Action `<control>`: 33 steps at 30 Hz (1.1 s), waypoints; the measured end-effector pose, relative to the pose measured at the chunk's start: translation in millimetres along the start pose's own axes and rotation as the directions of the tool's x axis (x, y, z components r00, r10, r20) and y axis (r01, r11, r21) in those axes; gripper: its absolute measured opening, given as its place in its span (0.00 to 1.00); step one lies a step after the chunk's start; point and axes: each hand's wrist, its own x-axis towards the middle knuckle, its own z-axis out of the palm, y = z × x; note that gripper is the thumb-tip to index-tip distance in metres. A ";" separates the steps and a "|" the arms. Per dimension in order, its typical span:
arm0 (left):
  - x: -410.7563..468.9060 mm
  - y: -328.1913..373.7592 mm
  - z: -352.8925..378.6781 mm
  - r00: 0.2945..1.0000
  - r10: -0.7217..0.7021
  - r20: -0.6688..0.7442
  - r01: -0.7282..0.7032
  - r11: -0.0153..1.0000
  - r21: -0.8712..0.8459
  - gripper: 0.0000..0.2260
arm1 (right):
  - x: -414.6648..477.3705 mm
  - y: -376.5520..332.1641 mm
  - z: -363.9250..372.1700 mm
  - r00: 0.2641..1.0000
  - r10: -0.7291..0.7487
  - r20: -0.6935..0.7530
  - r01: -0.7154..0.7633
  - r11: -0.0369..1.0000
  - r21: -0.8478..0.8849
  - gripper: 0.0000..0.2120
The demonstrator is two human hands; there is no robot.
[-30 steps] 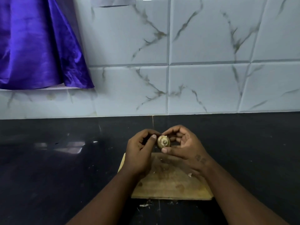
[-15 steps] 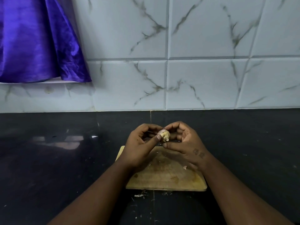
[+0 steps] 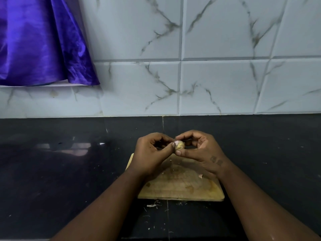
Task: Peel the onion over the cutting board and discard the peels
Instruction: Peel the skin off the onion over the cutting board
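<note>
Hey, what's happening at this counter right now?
A person is peeling a small onion, holding it between both hands above a wooden cutting board on a dark counter. The left hand picks at the skin with its thumb while the right hand grips the onion. Peel scraps lie on the board and on the counter in front of it.

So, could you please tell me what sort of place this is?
Most likely a home kitchen: a dark polished counter against a marble-look tiled wall, with a wooden cutting board on it.
</note>
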 end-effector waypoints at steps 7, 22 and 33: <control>0.2 -2.3 -1.4 0.997 0.078 0.024 -0.079 0.994 0.073 0.04 | 1.6 -0.2 -2.7 1.000 -0.004 -0.006 0.004 1.000 -0.029 0.20; 2.7 -12.2 3.4 0.989 -0.137 0.060 0.143 0.983 -0.117 0.05 | 3.8 3.1 -3.5 1.000 0.001 0.029 0.000 1.000 -0.023 0.21; 2.6 -9.8 2.0 0.986 -0.100 0.132 0.124 0.974 -0.190 0.05 | 2.6 2.5 -0.9 0.998 0.036 0.052 -0.041 0.994 0.097 0.18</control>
